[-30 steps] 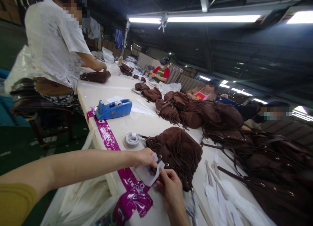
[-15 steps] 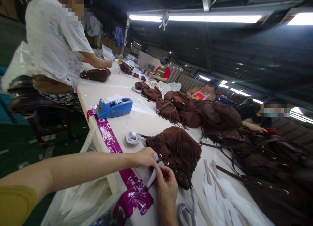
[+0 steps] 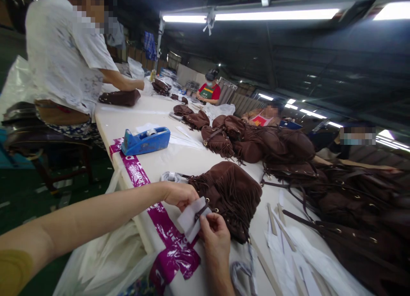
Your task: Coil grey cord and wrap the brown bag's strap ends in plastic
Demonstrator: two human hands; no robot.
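Observation:
A dark brown fringed handbag [image 3: 235, 189] lies on the white table [image 3: 179, 161] in front of me. A short dark strap end [image 3: 201, 209] by its gold rings lies against a white wrapping strip [image 3: 188, 217]. My left hand [image 3: 182, 195] is closed on the upper side of this strip, fingertips partly hidden. Lower down, my right hand [image 3: 215, 234] pinches the strip's other side between thumb and fingers. Beyond my left hand is a wrapped, coiled strap [image 3: 171, 176] joined to the bag. Another wrapped strap [image 3: 241, 272] lies right of my right wrist.
A blue tape dispenser [image 3: 145, 141] stands near the table's left edge, which carries purple tape [image 3: 136, 172]. Brown bags [image 3: 272, 142] are piled along the far and right sides. Pale strips [image 3: 288, 240] lie at right. Co-workers, one in a white shirt [image 3: 64, 57], are around the table.
The white strip has been spread wider around the dark strap end, showing more of its surface. My left hand has shifted slightly left and up, partly covering the coiled strap.

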